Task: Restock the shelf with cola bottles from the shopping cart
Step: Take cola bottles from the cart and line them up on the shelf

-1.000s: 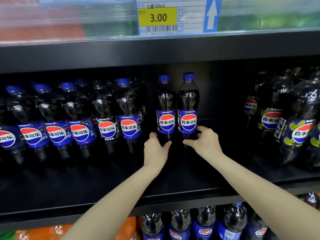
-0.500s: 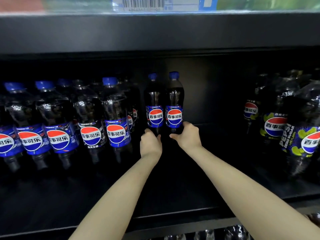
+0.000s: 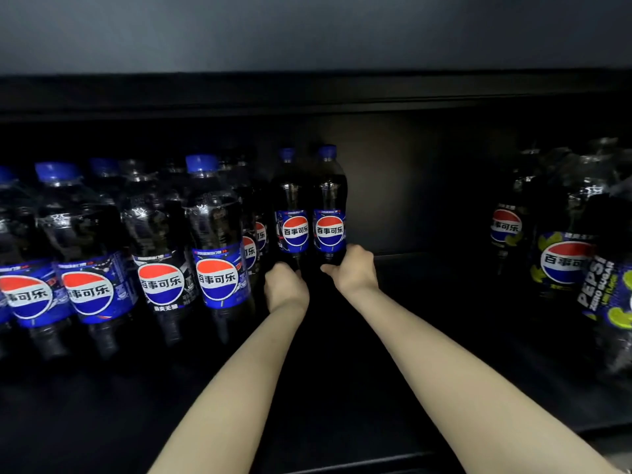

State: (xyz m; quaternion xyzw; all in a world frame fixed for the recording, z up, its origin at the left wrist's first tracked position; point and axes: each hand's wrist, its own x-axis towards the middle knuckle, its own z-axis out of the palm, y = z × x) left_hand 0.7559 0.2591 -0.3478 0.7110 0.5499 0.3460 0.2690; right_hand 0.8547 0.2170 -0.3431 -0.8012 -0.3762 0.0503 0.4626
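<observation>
Two upright cola bottles with blue caps stand side by side deep on the black shelf (image 3: 427,336). My left hand (image 3: 285,285) grips the base of the left bottle (image 3: 293,213). My right hand (image 3: 354,268) grips the base of the right bottle (image 3: 329,213). Both arms reach far into the shelf. The bottles' bottoms are hidden behind my hands. The shopping cart is out of view.
A dense row of cola bottles (image 3: 215,241) fills the shelf's left side, touching distance from my left hand. Zero-sugar lime cola bottles (image 3: 564,261) crowd the right end. Bare shelf lies between my right arm and them. The upper shelf's underside (image 3: 307,94) hangs low overhead.
Both hands have pushed the two bottles further back into the shelf. My head has come closer and lower, so the price tag above has left the view.
</observation>
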